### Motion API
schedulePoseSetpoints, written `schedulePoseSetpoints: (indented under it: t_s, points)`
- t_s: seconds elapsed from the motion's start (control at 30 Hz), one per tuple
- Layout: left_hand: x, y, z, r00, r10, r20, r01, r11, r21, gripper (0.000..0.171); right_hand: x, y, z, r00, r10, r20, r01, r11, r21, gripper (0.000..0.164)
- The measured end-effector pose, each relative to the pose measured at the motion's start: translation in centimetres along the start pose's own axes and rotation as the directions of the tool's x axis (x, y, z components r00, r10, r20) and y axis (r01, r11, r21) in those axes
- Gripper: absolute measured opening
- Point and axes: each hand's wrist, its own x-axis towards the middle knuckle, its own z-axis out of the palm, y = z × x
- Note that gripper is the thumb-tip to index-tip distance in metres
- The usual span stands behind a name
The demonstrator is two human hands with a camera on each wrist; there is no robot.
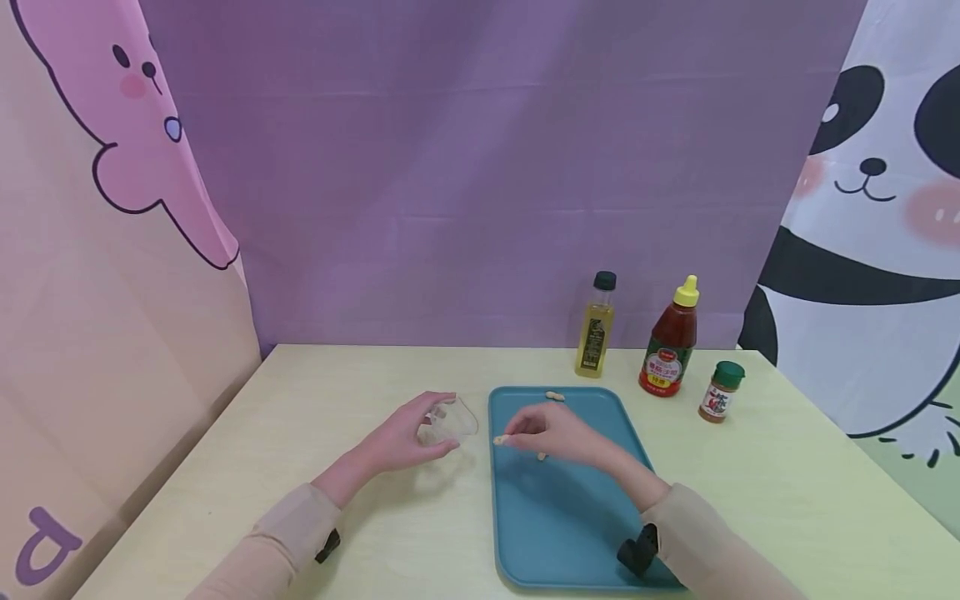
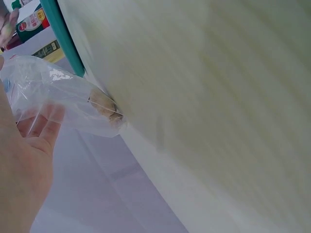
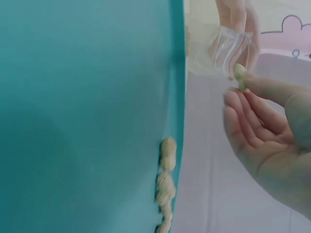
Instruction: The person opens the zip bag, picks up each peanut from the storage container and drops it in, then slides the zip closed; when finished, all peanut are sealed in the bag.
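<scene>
My left hand (image 1: 401, 435) holds a clear zip bag (image 1: 455, 421) by its mouth, thumb and fingers spread around it, above the table left of the tray. In the left wrist view, brownish peanuts (image 2: 103, 103) lie at the bottom of the bag. Between thumb and fingertips, my right hand (image 1: 553, 431) pinches a peanut (image 1: 499, 440) over the tray's left edge, close to the bag's opening. On the blue tray (image 1: 562, 525) lie several more peanuts (image 3: 167, 154), partly hidden by the right hand in the head view.
Behind the tray stands an oil bottle (image 1: 595, 329) with a dark cap. To its right are a red sauce bottle (image 1: 670, 346) with a yellow cap and a small green-lidded jar (image 1: 722, 393). A purple cloth (image 1: 450, 183) hangs behind the table (image 1: 360, 379).
</scene>
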Motion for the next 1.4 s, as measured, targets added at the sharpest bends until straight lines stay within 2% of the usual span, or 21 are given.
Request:
schedulePoseSetpoints:
  t_s: [0.27, 0.53, 0.8, 1.13, 1.4]
  points:
    - [0.0, -0.3, 0.1, 1.0, -0.003, 0.001, 0.003, 1.0, -0.003, 0.066, 1.1, -1.9, 1.0, 0.988, -0.092, -0.126, 0.089, 0.996, -0.03, 0.019]
    - [0.1, -0.4, 0.1, 1.0, 0.001, -0.01, -0.001, 1.0, 0.0, 0.066, 2.5, -2.8, 2.1, 0.963, -0.2, -0.18, 0.187, 0.979, -0.086, 0.015]
    - [0.2, -0.2, 0.0, 1.0, 0.005, -0.006, -0.005, 1.0, 0.002, 0.066, 3.4, -2.5, 3.0, 0.962, -0.189, -0.197, 0.17, 0.979, -0.109, 0.015]
    - [0.3, -0.4, 0.1, 1.0, 0.021, -0.009, -0.021, 1.0, 0.004, 0.066, 3.6, -2.5, 3.1, 0.963, -0.162, -0.217, 0.139, 0.983, -0.117, 0.015]
    - [0.2, -0.4, 0.1, 1.0, 0.009, -0.01, -0.008, 1.0, 0.005, 0.066, 3.4, -2.3, 3.2, 0.953, -0.191, -0.234, 0.162, 0.977, -0.138, 0.013]
